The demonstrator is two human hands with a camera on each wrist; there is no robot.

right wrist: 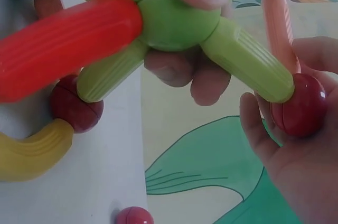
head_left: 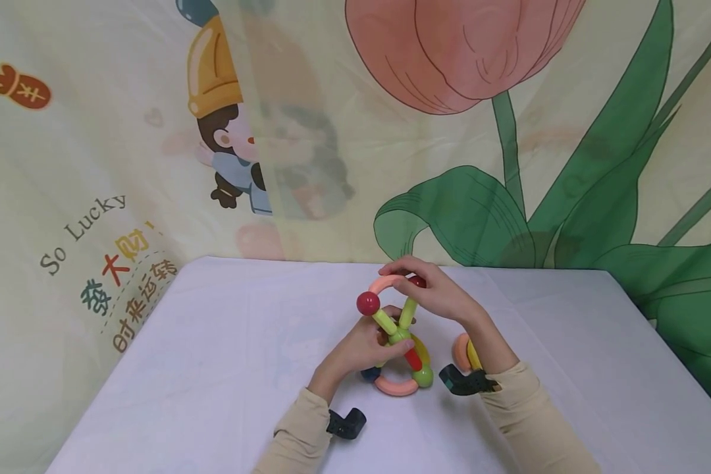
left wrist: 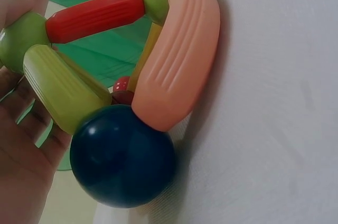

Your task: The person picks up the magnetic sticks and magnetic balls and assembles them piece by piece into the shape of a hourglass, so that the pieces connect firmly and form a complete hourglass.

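Note:
A toy frame of coloured balls and ribbed rods stands on the table, tilted between both hands. My left hand (head_left: 358,345) grips its central green ball (right wrist: 179,18), thumb in front and fingers behind. From this ball spread yellow-green rods (right wrist: 248,57) and a red rod (right wrist: 68,44). At the top, my right hand (head_left: 441,289) pinches a curved salmon rod (head_left: 383,283) beside a red ball (right wrist: 299,105). Another red ball (head_left: 368,303) sits at that rod's left end. Low down, a second salmon rod (left wrist: 179,55) joins a blue ball (left wrist: 122,155) and a green ball (head_left: 423,376).
Loose curved pieces, one salmon (head_left: 460,351) and one yellow (head_left: 473,356), lie beside my right forearm, partly hidden by it. A red ball (right wrist: 134,216) shows at the right wrist view's bottom edge. A printed cloth (head_left: 308,243) hangs behind the white table (head_left: 225,368).

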